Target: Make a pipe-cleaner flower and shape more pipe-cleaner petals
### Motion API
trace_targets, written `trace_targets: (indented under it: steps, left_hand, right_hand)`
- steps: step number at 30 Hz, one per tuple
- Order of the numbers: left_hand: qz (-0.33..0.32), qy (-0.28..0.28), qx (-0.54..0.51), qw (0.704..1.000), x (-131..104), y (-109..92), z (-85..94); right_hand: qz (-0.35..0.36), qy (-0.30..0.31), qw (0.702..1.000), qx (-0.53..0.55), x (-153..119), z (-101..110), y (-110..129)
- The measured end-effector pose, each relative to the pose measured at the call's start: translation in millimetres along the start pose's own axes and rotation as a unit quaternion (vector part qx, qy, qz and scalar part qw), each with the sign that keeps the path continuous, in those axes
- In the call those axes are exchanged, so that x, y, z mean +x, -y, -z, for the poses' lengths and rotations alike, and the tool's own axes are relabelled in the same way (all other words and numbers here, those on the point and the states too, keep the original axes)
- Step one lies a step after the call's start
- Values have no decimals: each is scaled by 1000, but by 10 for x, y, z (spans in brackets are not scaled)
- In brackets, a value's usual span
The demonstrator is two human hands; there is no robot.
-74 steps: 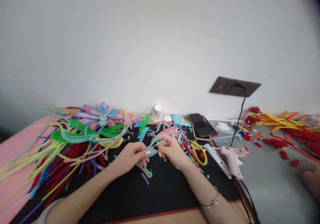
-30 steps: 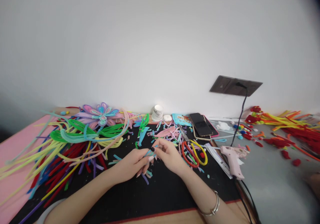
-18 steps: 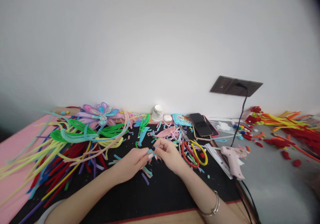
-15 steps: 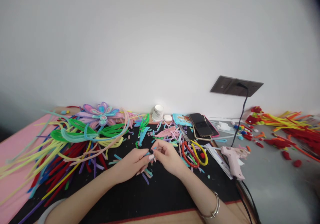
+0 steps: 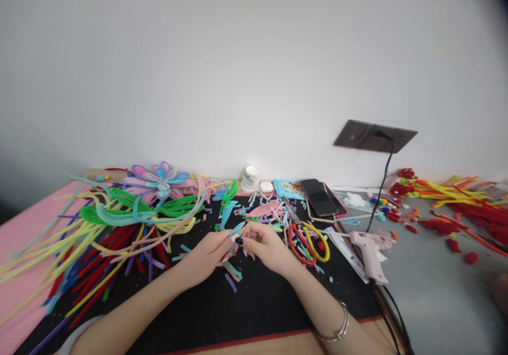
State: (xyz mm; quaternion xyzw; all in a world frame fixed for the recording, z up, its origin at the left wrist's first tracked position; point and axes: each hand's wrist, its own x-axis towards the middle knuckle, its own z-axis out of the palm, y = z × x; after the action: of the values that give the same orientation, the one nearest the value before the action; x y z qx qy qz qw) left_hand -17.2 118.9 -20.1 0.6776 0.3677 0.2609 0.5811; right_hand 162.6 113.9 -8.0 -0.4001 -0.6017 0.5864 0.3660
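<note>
Over the black mat (image 5: 254, 318), my left hand (image 5: 210, 254) and my right hand (image 5: 268, 249) meet at the fingertips. Between them is a light-blue pipe cleaner (image 5: 237, 230), bent into a small loop; its lower part is hidden by the fingers. My left thumb and fingers pinch it from the left. The right fingertips close on its other side, a dark-nailed thumb in front. Cut pipe cleaner pieces (image 5: 233, 271) lie just beneath the hands. Beyond them rest a blue pipe cleaner petal (image 5: 226, 215) and a pink bundle (image 5: 264, 209).
Long pipe cleaners (image 5: 95, 249) spread on the left beside a pipe cleaner flower (image 5: 162, 179). Scissors (image 5: 309, 243), a phone (image 5: 318, 197) and a pink glue gun (image 5: 370, 254) with its cord lie on the right. A paper cup (image 5: 251, 178) stands by the wall.
The fingers have shifted slightly, and more of the light-blue pipe cleaner now shows above them. At the far right edge, a blurred skin-toned shape has come into view.
</note>
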Motion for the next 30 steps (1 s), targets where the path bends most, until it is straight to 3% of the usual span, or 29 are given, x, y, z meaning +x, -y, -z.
trace_targets:
  steps: [8,21,30]
  left_hand:
    - [8,67,-64,996,-32,-58,0]
    - [-7,132,-9,991,-76,-138,21]
    - [7,91,61,994,-74,-151,2]
  right_hand:
    - [21,26,999,12,2,32,-31]
    - [11,79,997,1,-10,36,-33]
    - [-11,77,996,-36,-43,12,13]
